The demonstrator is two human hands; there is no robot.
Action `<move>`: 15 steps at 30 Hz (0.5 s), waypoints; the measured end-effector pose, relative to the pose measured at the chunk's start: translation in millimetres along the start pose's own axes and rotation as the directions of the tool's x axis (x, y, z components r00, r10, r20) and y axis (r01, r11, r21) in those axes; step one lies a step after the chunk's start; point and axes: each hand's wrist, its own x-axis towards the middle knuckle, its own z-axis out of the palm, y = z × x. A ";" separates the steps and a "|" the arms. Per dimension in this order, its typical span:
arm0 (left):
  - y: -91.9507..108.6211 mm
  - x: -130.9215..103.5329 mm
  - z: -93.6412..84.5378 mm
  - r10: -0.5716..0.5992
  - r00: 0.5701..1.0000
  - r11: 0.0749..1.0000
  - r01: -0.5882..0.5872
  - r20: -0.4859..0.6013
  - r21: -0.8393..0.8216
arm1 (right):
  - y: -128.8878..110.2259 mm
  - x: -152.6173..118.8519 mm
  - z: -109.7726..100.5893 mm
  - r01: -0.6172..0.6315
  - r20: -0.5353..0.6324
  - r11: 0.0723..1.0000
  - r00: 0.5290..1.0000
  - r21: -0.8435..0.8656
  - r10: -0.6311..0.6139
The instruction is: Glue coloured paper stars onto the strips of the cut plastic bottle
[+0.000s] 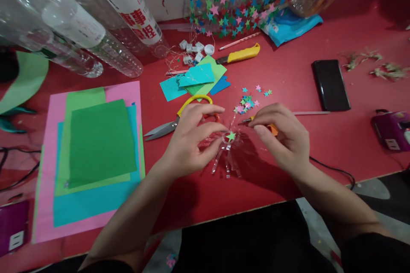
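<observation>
My left hand (197,138) pinches the rim of a clear plastic piece cut into strips (227,164), which looks like part of a bottle. A light green paper star (231,136) sits at its centre, by my left fingertips. In my right hand (283,136) is a slim tool with a metal tip and an orange handle (273,129), apparently a soldering iron. Its tip points left, just above and beside the star. A small pile of coloured stars (246,103) lies beyond my hands. Yellow-handled scissors (165,129) rest beside my left hand, partly hidden by it.
Coloured sheets (102,145) are stacked at left, below several plastic bottles (128,4). Paper scraps (197,76), a yellow utility knife (243,54) and a strand of stars (237,8) lie toward the wall. A phone (331,85) and a black cord (336,172) are at right.
</observation>
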 end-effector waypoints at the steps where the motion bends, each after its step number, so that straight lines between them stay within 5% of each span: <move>1: 0.5 0.1 -1.6 -0.009 1.000 1.000 0.009 -0.013 -0.002 | 1.7 0.4 -0.8 0.002 -0.064 1.000 0.998 0.017 -0.001; 5: 0.5 0.5 -6.6 -0.035 0.996 0.999 0.036 -0.077 0.004 | 7.7 3.2 -2.8 -0.020 -0.219 0.999 0.975 0.027 0.025; 15: 4.3 0.0 -5.2 -0.010 0.999 0.999 0.011 -0.033 0.044 | 15.8 6.7 -12.8 -0.053 -0.230 0.998 0.971 0.034 0.060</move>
